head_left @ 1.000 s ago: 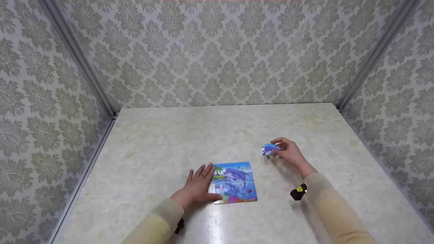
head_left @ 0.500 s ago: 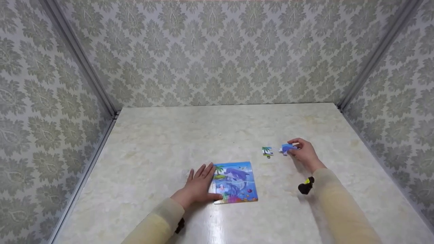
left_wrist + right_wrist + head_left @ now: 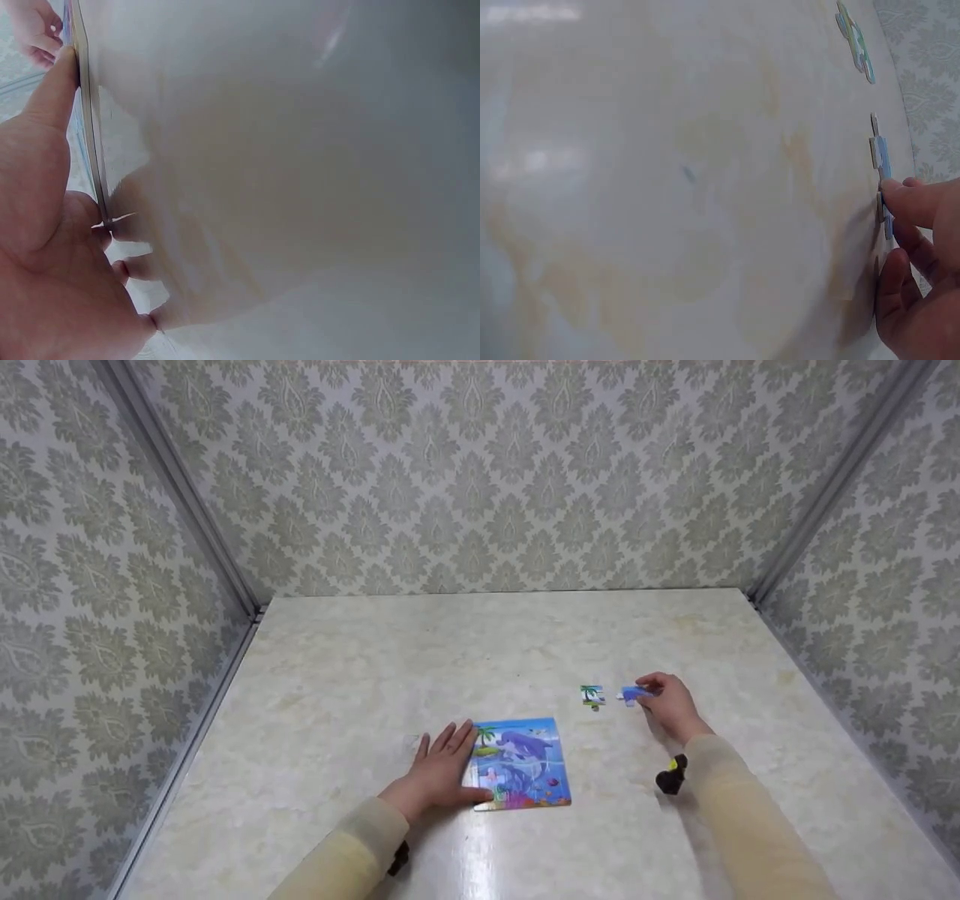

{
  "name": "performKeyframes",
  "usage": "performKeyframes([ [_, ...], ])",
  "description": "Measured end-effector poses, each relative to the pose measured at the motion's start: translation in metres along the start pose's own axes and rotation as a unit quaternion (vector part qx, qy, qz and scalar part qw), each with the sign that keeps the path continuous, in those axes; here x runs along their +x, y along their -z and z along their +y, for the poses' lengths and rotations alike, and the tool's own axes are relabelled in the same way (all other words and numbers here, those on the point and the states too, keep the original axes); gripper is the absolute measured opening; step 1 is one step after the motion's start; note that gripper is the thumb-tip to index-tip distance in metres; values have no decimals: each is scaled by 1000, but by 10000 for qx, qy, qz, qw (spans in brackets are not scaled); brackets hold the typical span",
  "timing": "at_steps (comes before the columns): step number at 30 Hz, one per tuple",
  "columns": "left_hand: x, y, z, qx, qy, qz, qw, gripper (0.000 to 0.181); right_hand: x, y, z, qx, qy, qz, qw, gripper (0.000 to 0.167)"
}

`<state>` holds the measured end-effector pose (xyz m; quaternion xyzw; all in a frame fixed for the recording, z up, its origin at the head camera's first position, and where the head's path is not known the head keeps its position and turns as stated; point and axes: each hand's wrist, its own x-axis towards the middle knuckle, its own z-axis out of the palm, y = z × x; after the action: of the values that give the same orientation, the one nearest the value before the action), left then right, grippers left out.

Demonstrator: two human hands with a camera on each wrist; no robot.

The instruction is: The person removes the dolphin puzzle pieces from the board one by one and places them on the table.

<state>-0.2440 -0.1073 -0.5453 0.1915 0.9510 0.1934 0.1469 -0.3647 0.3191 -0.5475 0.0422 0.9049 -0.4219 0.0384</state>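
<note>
Nearest, on a pale, marbled worktop (image 3: 360, 667): one puzzle (image 3: 523, 769), dolphin scene, lying flat at the near middle; at its left edge the left hand (image 3: 433, 778), fingers straight and spread, thumb resting on the near left corner. Farther and to the right: one blue piece (image 3: 634, 691), tabbed, pinched between thumb and fingers of the right hand (image 3: 673, 708), close against the worktop; just left of it and apart, one palm piece (image 3: 592, 694), lying flat, tab toward the near side. Farthest: one wall (image 3: 465, 472), leaf-patterned paper, grey-green on pale ground.
</note>
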Motion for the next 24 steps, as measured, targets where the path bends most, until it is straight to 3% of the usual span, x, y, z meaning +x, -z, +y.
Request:
performKeyframes([
  [14,1,-1,-1,73,-47,4,10000,111,-1,2,-2,397,-235,216,9987,46],
  [24,-1,0,-1,60,-87,51,9999,110,-9,-2,-21,738,3,69,9973,46],
])
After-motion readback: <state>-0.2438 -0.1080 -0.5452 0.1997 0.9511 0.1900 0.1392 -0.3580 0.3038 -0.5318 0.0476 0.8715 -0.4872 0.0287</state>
